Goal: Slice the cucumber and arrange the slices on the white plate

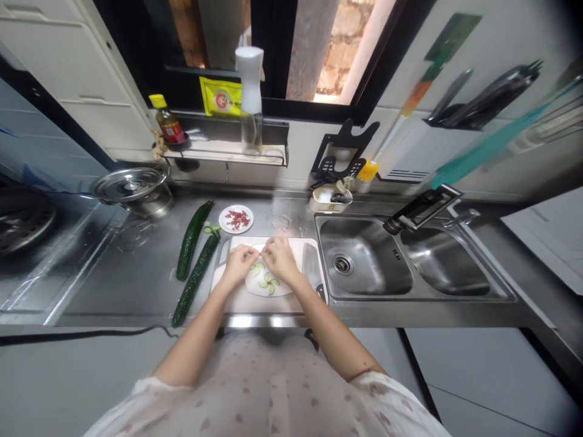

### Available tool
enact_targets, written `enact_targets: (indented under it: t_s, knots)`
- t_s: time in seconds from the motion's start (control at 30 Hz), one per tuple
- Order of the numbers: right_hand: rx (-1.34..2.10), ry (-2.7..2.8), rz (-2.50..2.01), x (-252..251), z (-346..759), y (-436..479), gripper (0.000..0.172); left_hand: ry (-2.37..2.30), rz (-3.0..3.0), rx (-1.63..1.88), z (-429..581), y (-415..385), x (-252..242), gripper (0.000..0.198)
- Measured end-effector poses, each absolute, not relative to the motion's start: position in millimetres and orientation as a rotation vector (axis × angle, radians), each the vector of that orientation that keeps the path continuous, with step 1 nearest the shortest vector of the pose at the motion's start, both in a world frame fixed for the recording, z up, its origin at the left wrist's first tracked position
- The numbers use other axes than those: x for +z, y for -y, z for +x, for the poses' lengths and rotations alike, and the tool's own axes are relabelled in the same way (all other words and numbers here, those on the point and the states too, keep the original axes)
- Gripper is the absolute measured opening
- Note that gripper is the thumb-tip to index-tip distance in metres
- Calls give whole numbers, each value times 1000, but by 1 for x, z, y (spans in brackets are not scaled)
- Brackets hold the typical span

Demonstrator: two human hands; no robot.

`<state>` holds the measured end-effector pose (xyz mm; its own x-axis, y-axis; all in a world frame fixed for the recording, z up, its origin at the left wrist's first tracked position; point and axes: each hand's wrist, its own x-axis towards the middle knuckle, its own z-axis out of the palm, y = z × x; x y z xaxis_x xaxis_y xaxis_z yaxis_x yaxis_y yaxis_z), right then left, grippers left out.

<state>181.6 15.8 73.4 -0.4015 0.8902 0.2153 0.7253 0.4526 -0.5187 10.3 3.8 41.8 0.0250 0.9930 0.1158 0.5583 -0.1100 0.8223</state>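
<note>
A white cutting board (291, 249) lies on the steel counter in front of me. On it sits a white plate (255, 290) with several thin cucumber slices (264, 281). My left hand (237, 262) and my right hand (279, 257) hover over the plate's far edge, fingers pinched together, fingertips nearly meeting. What they pinch is too small to name. A cleaver (312, 271) lies on the board's right side, blade flat.
Two whole cucumbers (193, 239) (195, 278) lie left of the board. A small plate of red bits (235, 219) sits behind it. A lidded pot (135, 189) stands far left. A double sink (364, 261) with a faucet (423, 207) is at right.
</note>
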Motion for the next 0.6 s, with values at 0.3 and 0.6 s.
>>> enact_targets:
  t_s: [0.3,0.6]
  knots:
    - [479,2318,-1394,50,176,-17,18,-1690,1602,1038,0,3,25,19]
    - [467,2437,-1499,30,168,-12,20,-1883,1652,862,-6,11,2,16]
